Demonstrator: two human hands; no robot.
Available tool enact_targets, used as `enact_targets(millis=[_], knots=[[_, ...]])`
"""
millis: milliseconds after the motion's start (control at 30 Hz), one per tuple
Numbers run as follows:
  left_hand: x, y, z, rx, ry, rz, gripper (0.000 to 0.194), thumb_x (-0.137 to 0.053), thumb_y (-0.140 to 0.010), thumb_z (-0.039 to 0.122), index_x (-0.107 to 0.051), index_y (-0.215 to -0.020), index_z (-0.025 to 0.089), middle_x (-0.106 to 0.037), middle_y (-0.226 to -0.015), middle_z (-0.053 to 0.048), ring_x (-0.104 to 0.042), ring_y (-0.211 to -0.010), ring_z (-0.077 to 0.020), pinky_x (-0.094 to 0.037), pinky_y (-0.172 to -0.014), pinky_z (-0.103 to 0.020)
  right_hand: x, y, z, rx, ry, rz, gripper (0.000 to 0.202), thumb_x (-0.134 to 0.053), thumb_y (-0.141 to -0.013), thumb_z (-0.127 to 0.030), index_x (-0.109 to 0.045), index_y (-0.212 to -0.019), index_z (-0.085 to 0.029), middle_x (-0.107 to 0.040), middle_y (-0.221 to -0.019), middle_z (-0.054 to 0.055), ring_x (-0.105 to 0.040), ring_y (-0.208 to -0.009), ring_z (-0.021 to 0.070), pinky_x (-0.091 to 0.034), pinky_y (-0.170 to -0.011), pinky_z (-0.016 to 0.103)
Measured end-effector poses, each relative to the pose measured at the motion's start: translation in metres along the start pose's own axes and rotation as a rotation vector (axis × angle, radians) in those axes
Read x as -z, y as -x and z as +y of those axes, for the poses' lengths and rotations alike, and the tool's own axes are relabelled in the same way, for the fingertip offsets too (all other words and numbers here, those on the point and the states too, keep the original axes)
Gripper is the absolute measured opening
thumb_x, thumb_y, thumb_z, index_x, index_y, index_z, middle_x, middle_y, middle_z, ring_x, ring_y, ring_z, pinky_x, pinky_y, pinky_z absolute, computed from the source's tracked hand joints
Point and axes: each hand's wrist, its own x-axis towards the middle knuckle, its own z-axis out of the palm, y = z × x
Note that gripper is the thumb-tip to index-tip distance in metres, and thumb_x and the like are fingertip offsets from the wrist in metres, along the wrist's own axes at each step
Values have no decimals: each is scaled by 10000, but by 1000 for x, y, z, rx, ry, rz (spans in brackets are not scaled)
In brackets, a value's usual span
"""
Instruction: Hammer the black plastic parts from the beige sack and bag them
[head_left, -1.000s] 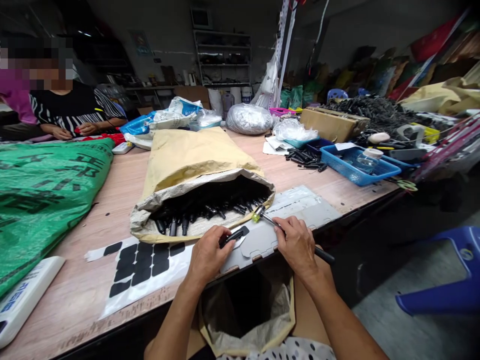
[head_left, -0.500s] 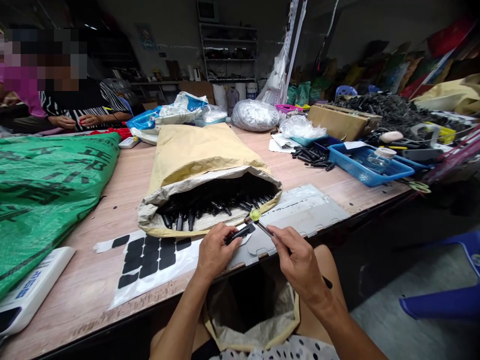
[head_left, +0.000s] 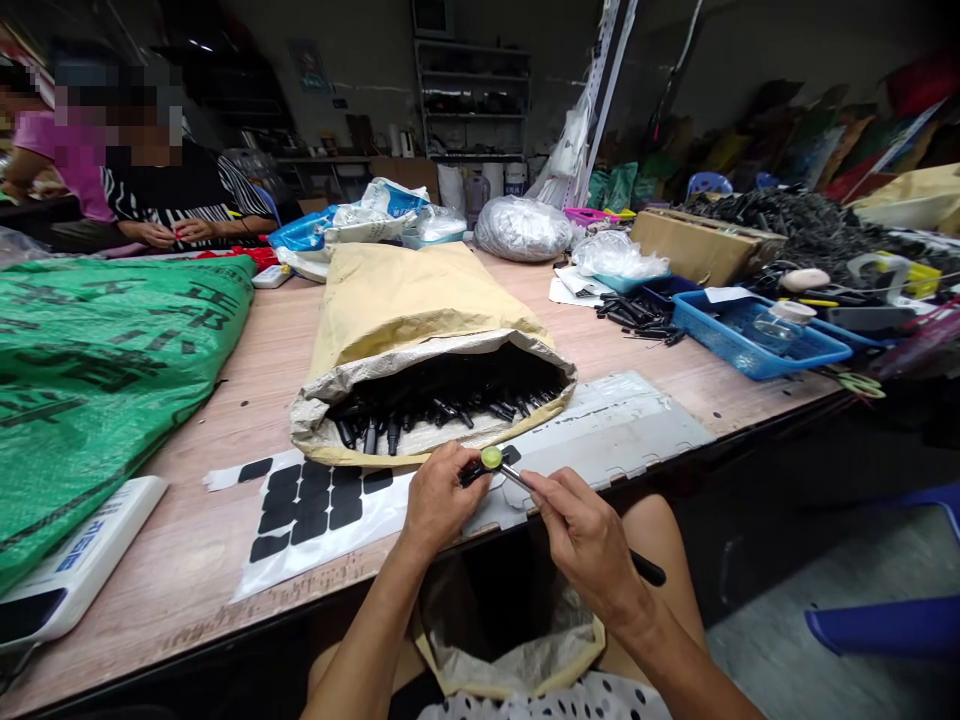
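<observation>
My left hand pinches a slim black tube-like part near the table's front edge. In my right hand is a tool with a metal shaft and a black handle. A round yellow-green piece sits at the shaft's far end and overlaps the black part; whether they touch I cannot tell. Just beyond my hands lies an open paper sack with many black parts in its mouth. A sheet of black square stickers lies left of my left hand.
Another open sack is on my lap. A green woven bag and a white device lie at left. At right are a blue basket, a cardboard box and a blue stool. A co-worker sits across at left.
The yellow-green end of the tool has moved left and is now over the black part in my left hand. The view has shifted slightly.
</observation>
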Motion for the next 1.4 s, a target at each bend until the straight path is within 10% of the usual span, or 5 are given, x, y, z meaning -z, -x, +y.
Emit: enact_targets(millis=[800,967,1100,1400], knots=[[6,2,4,-32,-26,-49,190,-561,-941,332,-708,-1023,243,-639,-969,-39,-601,-979,-232,-447,-846,-352,15,-25,59,-126,480,123,205,-619,-926,-260,-739,-1088,-292,-652,-921,23,-519,-896,212,-376,-817,327],[8,41,37,-149,82,-266,251,-471,-1010,377,-691,-1051,262,-659,-970,-53,-626,-921,-213,-461,-812,-328,15,-25,59,-129,479,124,204,-622,-929,-257,-738,-1093,-293,-653,-929,23,-520,-900,213,-352,-796,326],[-17,83,49,-175,91,-539,227,-504,-989,377,-707,-1041,289,-686,-957,-36,-647,-850,-189,-457,-737,-297,15,-25,60,-136,487,125,206,-621,-932,-262,-737,-1100,-294,-654,-929,22,-520,-900,215,-342,-787,331],[-102,116,-20,282,-77,-744,446,-514,-936,362,-612,-1351,231,-686,-1303,-133,-625,-1243,-309,-487,-1015,-419,14,-25,60,-130,485,128,203,-625,-933,-264,-740,-1097,-290,-651,-927,27,-525,-885,208,-346,-778,331]])
